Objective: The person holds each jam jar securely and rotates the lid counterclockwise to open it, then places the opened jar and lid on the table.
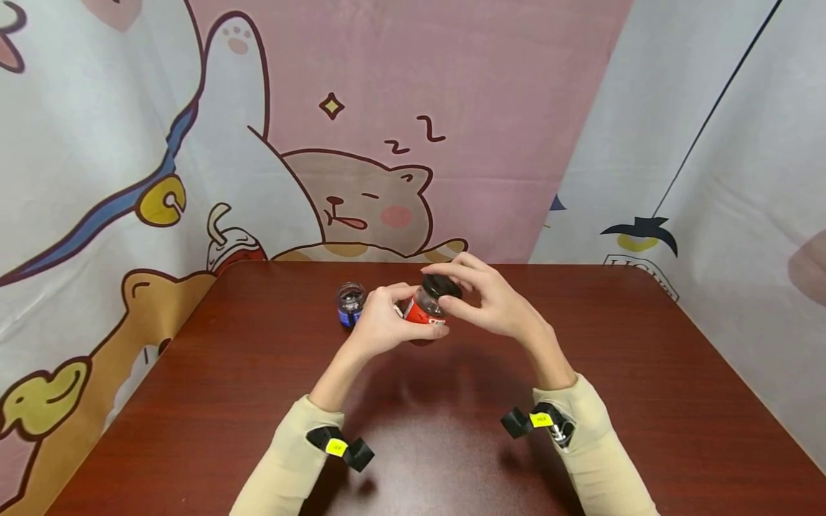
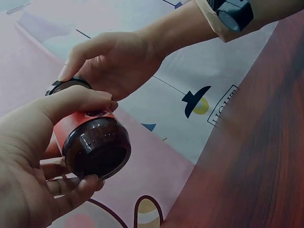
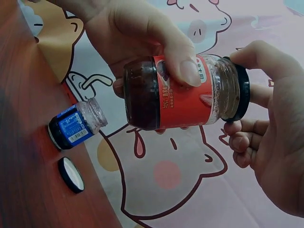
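A glass jar [image 3: 185, 102] with a red label and dark contents is held tilted above the table. My left hand [image 1: 385, 320] grips it round the body, thumb across the label in the right wrist view. On its mouth sits a black lid [image 3: 242, 92], and the fingers of my right hand [image 1: 487, 299] pinch this lid at its edge. The left wrist view shows the dark glass base [image 2: 97, 147] of the jar, with the right hand at the far end. Part of the label is hidden by the left hand.
Left of the hands, a second glass jar [image 1: 350, 304] with a blue label stands on the brown table [image 1: 226, 387], its mouth uncovered. Beside it lies a loose black lid [image 3: 71, 175], pale inside facing up. A cartoon-printed curtain [image 1: 503, 129] hangs behind the table's back edge.
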Available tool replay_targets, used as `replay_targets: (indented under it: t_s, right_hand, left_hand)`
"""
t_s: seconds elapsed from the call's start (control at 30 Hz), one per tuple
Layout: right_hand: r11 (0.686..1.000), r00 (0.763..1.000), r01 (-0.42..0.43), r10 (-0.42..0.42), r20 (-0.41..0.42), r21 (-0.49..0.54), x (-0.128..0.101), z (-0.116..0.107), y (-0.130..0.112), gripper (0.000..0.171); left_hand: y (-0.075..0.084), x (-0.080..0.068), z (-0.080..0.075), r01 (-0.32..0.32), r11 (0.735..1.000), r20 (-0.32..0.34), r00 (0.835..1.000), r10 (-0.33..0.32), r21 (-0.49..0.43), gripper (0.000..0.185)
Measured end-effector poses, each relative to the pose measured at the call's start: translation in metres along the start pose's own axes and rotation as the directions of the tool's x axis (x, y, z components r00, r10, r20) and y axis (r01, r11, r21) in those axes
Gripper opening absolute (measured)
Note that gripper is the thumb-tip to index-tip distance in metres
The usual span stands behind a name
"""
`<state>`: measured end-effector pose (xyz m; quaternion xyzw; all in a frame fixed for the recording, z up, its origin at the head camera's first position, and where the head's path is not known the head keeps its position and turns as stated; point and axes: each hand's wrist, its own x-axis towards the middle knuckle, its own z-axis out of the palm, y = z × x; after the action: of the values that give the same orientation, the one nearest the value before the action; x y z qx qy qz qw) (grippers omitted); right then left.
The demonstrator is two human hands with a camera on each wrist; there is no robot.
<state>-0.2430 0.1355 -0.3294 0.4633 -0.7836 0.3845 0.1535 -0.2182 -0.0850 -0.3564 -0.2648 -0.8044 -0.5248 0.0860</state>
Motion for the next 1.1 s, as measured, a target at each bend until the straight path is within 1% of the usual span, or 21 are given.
replay_targets:
  t_s: [0.07, 0.17, 0.23, 0.3, 0.37, 0.47, 0.53, 0.63, 0.73, 0.93, 1.03, 1.1]
  right_hand:
    - [1.0, 1.0, -0.001, 0.001, 0.01, -0.004, 0.0001, -0.0001, -0.0002, 0.044]
    - [1.0, 1.0, -0.019, 0.019, 0.02, -0.009, 0.0001, -0.0008, -0.0005, 0.048]
    - [0.999, 0.999, -0.04, 0.04, 0.015, -0.021, 0.0001, -0.0016, -0.0007, 0.049]
    - [0.997, 0.998, -0.068, 0.068, 0.003, -0.032, 0.0003, -0.0019, -0.0003, 0.049]
    - [0.994, 0.995, -0.104, 0.104, -0.008, -0.044, 0.0006, -0.0022, 0.0003, 0.048]
    - [0.985, 0.986, -0.166, 0.166, -0.003, -0.056, 0.001, -0.0021, 0.0013, 0.043]
    - [0.977, 0.979, -0.205, 0.206, 0.007, -0.063, 0.0011, -0.0019, 0.0014, 0.041]
    - [0.968, 0.97, -0.242, 0.244, 0.019, -0.071, 0.0011, -0.0011, 0.0017, 0.037]
    - [0.965, 0.966, -0.254, 0.256, 0.025, -0.071, 0.0011, -0.0008, 0.0019, 0.035]
    - [0.969, 0.971, -0.235, 0.238, 0.029, -0.074, 0.0011, -0.0004, 0.0038, 0.038]
    - [0.972, 0.974, -0.221, 0.224, 0.025, -0.079, 0.0009, 0.0003, 0.0051, 0.039]
    - [0.974, 0.976, -0.214, 0.216, 0.02, -0.082, 0.0009, 0.0006, 0.0052, 0.04]
  left_hand:
    - [0.0003, 0.0, -0.0003, 0.004, 1.0, -0.004, 1.0, -0.004, -0.001, 0.037]
    - [0.0007, -0.0005, -0.0004, -0.004, 1.0, -0.031, 0.999, 0.005, 0.023, 0.038]
    - [0.0007, -0.0007, -0.0002, -0.019, 0.998, -0.062, 0.998, 0.023, 0.067, 0.039]
    - [0.0013, -0.001, 0.0001, -0.037, 0.989, -0.1, 0.994, 0.051, 0.141, 0.039]
    - [0.0023, -0.0011, 0.0006, -0.042, 0.971, -0.137, 0.988, 0.076, 0.236, 0.039]
    - [0.0042, -0.0016, 0.002, -0.022, 0.928, -0.172, 0.981, 0.092, 0.372, 0.039]
    - [0.0056, -0.002, 0.0029, -0.005, 0.896, -0.18, 0.979, 0.095, 0.444, 0.039]
    - [0.0077, -0.0029, 0.0042, 0.007, 0.854, -0.18, 0.978, 0.101, 0.52, 0.04]
    - [0.0091, -0.0034, 0.0048, 0.005, 0.828, -0.177, 0.978, 0.113, 0.56, 0.042]
    - [0.0094, -0.0043, 0.0052, -0.012, 0.796, -0.167, 0.976, 0.142, 0.605, 0.05]
    - [0.0097, -0.0048, 0.0052, -0.02, 0.787, -0.163, 0.975, 0.152, 0.616, 0.054]
    - [0.0093, -0.0049, 0.0052, -0.026, 0.788, -0.161, 0.974, 0.158, 0.616, 0.056]
